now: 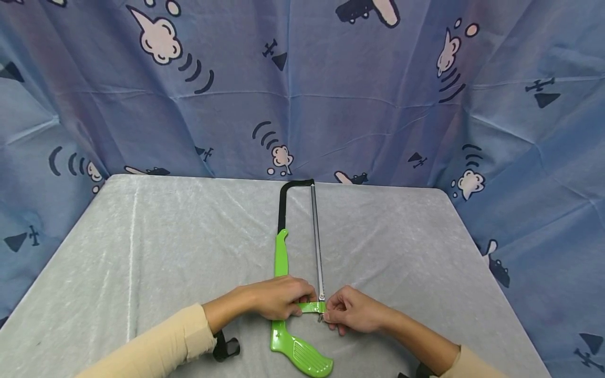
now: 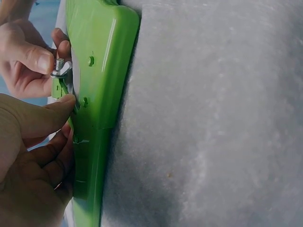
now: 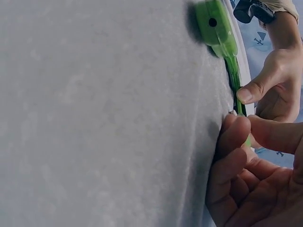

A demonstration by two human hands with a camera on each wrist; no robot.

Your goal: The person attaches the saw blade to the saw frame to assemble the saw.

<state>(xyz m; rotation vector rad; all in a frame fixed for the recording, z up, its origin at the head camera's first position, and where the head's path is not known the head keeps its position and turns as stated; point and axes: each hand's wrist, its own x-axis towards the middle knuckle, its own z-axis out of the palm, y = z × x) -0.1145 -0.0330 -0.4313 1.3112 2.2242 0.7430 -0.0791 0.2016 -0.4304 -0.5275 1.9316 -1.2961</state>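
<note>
A hacksaw [image 1: 281, 257] with a green handle and a black bow lies on the grey cloth, its straight silver blade side [image 1: 317, 241] running along the right. My left hand [image 1: 283, 296] grips the green crosspiece [image 1: 310, 307] at the near end of the blade, thumb pressed on it in the left wrist view. At that end a wing nut [image 2: 61, 71] sits on a threaded screw [image 2: 59, 63]. The thumb and fingers of my right hand [image 1: 354, 310] pinch at the wing nut. In the right wrist view, those fingers [image 3: 234, 132] hide the nut.
Grey cloth covers the table [image 1: 189, 236]. A blue patterned curtain [image 1: 331, 105] hangs behind and at both sides. The saw's green grip [image 1: 307, 357] points toward the near edge. A black strap piece [image 1: 226, 347] sits at the left wrist.
</note>
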